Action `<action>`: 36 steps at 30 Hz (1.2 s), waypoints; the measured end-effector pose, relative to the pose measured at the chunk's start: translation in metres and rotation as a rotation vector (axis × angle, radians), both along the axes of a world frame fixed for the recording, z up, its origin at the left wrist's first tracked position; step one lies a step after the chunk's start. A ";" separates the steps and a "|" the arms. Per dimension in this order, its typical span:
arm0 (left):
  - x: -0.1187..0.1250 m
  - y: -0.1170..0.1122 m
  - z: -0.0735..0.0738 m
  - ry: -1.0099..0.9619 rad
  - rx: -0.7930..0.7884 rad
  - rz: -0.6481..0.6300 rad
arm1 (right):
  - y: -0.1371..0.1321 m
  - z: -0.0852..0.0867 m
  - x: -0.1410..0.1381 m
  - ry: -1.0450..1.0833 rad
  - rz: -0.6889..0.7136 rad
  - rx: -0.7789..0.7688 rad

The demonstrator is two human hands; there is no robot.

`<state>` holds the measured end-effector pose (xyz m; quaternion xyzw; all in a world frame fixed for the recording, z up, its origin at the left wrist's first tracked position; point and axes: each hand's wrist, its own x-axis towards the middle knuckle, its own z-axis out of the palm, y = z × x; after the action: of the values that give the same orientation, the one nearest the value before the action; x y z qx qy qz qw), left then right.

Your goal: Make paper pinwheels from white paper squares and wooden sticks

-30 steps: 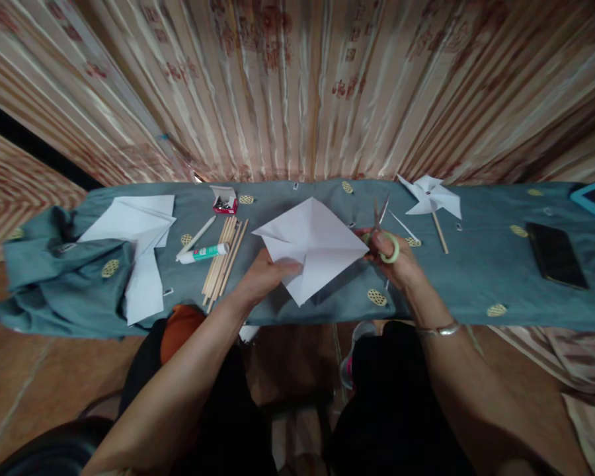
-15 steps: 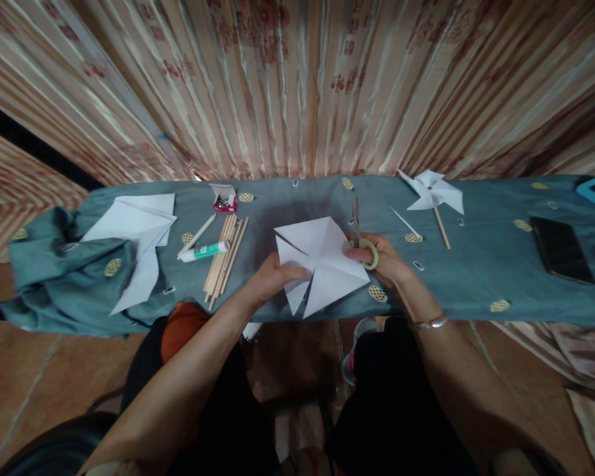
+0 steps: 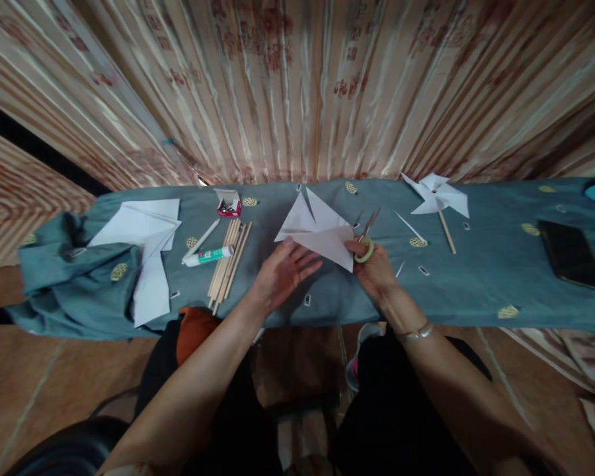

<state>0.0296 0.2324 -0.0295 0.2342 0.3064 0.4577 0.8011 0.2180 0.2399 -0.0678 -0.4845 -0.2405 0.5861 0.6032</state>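
A white creased paper square (image 3: 318,228), cut in from its corners, is lifted off the blue-grey cloth (image 3: 476,277). My left hand (image 3: 285,271) is under its near left edge, fingers spread and touching the paper. My right hand (image 3: 371,264) is closed round green-handled scissors (image 3: 365,239), blades pointing away to the upper right, and its fingers also pinch the paper's right corner.
Left of my hands lie a bundle of wooden sticks (image 3: 228,258), a glue stick (image 3: 207,256), a white pen (image 3: 201,238), a small red box of pins (image 3: 228,202) and white paper sheets (image 3: 141,248). A finished paper pinwheel (image 3: 439,197) and a black phone (image 3: 570,254) lie to the right.
The paper has been turned and raised farther from me. My left hand let go of its edge and opened. My right hand kept the scissors and took the paper's corner.
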 end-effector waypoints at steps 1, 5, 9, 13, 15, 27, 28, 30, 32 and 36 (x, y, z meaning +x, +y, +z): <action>0.003 -0.001 -0.001 0.012 -0.001 0.012 | 0.000 -0.001 -0.004 -0.011 0.002 0.007; 0.013 -0.002 -0.006 0.156 -0.003 0.128 | -0.003 0.000 -0.019 -0.069 0.013 0.057; 0.016 0.000 -0.011 0.234 0.055 0.243 | -0.008 0.007 -0.027 -0.168 0.068 0.091; 0.011 0.008 -0.013 0.299 0.130 0.343 | -0.016 0.016 -0.026 -0.304 0.168 0.074; 0.007 0.013 -0.013 0.356 0.168 0.393 | -0.023 0.018 -0.022 -0.363 0.275 0.064; -0.009 0.034 -0.009 0.493 0.297 0.586 | -0.058 0.015 -0.017 -0.432 0.783 -0.001; -0.008 0.033 -0.010 0.497 0.298 0.579 | -0.059 0.015 -0.018 -0.431 0.795 -0.008; -0.006 0.032 -0.011 0.511 0.304 0.571 | -0.058 0.015 -0.021 -0.416 0.805 -0.024; -0.005 0.030 -0.012 0.523 0.318 0.573 | -0.057 0.017 -0.024 -0.382 0.799 -0.045; -0.003 0.028 -0.012 0.522 0.351 0.562 | -0.055 0.019 -0.027 -0.329 0.782 -0.092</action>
<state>0.0269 0.2607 -0.0412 0.3827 0.4684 0.6289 0.4886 0.1913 0.1851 -0.0486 -0.4701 -0.4728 0.6958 0.2670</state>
